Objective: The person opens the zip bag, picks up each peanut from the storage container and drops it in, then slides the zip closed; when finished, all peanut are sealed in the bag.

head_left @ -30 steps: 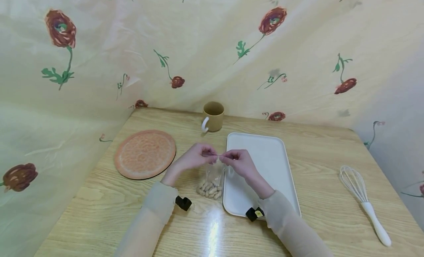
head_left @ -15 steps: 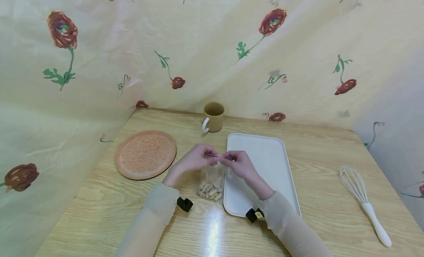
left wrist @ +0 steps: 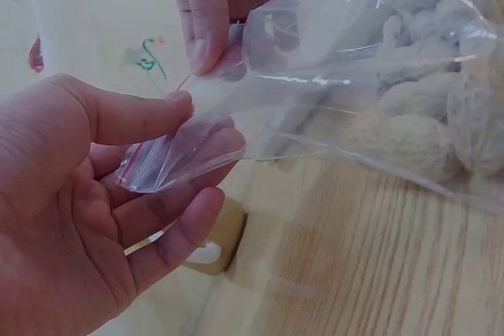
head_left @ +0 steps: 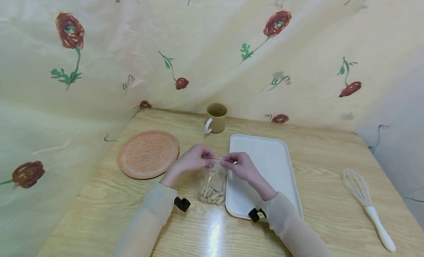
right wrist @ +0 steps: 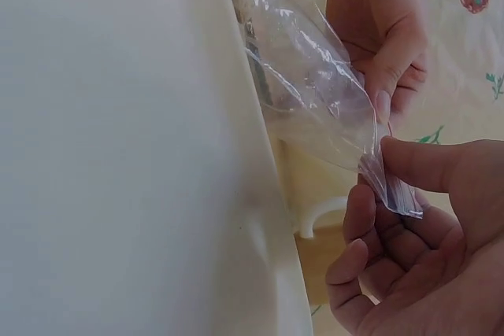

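Observation:
A clear zip bag (head_left: pixel 213 181) with a red seal line stands on the table, several unshelled peanuts (head_left: pixel 212 196) gathered in its bottom. The left hand (head_left: pixel 195 158) pinches one top corner of the bag between thumb and fingers. At the opposite corner the right hand (head_left: pixel 243 165) pinches the same edge, so the seal strip is stretched between both hands. Seen from the left wrist, the bag's clear film (left wrist: pixel 315 60) runs from the thumb toward the peanuts (left wrist: pixel 425 100). The right wrist view has the right thumb pressing the zip edge (right wrist: pixel 398 190) against the fingers.
A white tray (head_left: pixel 261 150) lies right beside the bag, partly under the right forearm. A round orange mat (head_left: pixel 149 154) is at the left. The tan mug (head_left: pixel 216 119) with a white handle stands at the back; a whisk (head_left: pixel 369 205) lies far right.
Both hands keep their pinch on the bag's top edge. They have drawn slightly apart, and more of the seal line shows between them. The head view has shifted a little.

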`<state>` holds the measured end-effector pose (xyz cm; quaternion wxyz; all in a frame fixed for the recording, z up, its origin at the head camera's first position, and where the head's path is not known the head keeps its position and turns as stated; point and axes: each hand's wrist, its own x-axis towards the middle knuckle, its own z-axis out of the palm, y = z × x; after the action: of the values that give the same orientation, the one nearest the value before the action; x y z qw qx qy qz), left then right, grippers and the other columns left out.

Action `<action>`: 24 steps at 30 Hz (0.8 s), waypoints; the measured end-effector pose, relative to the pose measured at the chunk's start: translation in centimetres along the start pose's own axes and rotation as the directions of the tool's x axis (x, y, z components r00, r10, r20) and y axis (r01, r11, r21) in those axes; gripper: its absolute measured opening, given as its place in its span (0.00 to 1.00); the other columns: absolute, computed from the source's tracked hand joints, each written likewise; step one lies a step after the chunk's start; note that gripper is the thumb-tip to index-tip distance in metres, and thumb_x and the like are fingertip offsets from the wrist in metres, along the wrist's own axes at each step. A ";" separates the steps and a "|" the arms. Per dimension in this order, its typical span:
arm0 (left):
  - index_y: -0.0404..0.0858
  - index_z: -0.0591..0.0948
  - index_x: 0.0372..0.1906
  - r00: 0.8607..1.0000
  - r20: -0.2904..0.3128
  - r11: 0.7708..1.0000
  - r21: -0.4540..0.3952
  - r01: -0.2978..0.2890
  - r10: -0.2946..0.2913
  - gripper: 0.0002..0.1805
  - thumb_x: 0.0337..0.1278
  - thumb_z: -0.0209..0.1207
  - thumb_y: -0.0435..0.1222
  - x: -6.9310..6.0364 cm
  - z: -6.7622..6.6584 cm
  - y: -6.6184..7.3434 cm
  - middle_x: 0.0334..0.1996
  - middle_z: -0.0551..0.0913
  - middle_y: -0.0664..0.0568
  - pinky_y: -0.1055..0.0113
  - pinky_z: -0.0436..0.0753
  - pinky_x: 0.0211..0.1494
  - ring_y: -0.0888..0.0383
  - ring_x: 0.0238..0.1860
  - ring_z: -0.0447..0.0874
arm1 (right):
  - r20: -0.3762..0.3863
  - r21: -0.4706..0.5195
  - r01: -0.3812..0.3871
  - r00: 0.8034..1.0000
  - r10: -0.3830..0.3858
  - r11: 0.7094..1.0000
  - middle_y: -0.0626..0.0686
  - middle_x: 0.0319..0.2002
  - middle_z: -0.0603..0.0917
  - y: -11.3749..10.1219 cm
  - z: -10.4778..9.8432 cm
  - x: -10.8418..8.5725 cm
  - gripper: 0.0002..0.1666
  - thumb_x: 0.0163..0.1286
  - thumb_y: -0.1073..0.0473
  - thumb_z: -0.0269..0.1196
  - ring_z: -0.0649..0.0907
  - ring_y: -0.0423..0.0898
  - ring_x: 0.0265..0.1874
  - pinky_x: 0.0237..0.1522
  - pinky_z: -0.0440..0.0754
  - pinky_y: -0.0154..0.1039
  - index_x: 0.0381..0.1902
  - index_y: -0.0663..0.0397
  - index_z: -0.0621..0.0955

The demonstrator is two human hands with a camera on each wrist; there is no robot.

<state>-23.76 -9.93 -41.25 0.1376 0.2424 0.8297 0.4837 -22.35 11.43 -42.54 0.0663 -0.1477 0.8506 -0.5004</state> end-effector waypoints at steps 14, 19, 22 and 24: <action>0.29 0.83 0.36 1.000 -0.013 0.999 0.030 0.014 -0.014 0.04 0.64 0.61 0.28 -0.6 -0.9 0.4 0.26 0.86 0.50 0.67 0.81 0.33 0.60 0.27 0.84 | -0.018 -0.093 0.078 0.997 -0.080 0.993 0.48 0.27 0.85 -0.1 -0.4 -0.1 0.06 0.64 0.63 0.69 0.79 0.42 0.28 0.30 0.73 0.35 0.34 0.63 0.87; 0.31 0.84 0.34 1.000 -0.016 0.997 0.077 0.006 -0.005 0.04 0.63 0.62 0.28 -1.0 -1.5 0.3 0.25 0.85 0.52 0.68 0.80 0.30 0.62 0.26 0.81 | -0.007 -0.127 0.112 0.993 -0.114 0.986 0.48 0.26 0.85 -0.1 -0.6 -0.1 0.06 0.65 0.63 0.69 0.79 0.42 0.29 0.32 0.74 0.36 0.33 0.63 0.87; 0.32 0.84 0.33 1.000 -0.015 0.994 0.106 0.008 -0.006 0.04 0.63 0.63 0.29 -1.2 -1.8 0.3 0.25 0.84 0.53 0.68 0.79 0.30 0.62 0.26 0.80 | -0.001 -0.134 0.112 0.994 -0.113 0.985 0.48 0.26 0.85 -0.2 -0.7 -0.1 0.06 0.64 0.63 0.69 0.79 0.42 0.29 0.32 0.74 0.36 0.33 0.62 0.87; 0.33 0.84 0.33 1.000 -0.012 0.994 0.111 0.010 -0.009 0.04 0.63 0.63 0.30 -1.3 -2.0 0.2 0.25 0.84 0.54 0.68 0.79 0.31 0.62 0.26 0.80 | 0.002 -0.135 0.113 0.994 -0.114 0.984 0.48 0.26 0.84 -0.2 -0.8 -0.2 0.06 0.64 0.63 0.69 0.80 0.43 0.29 0.32 0.74 0.36 0.33 0.62 0.87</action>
<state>-23.52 -12.05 -40.08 0.1217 0.2430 0.8571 0.4376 -22.35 12.09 -41.92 0.0250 -0.1985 0.8728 -0.4452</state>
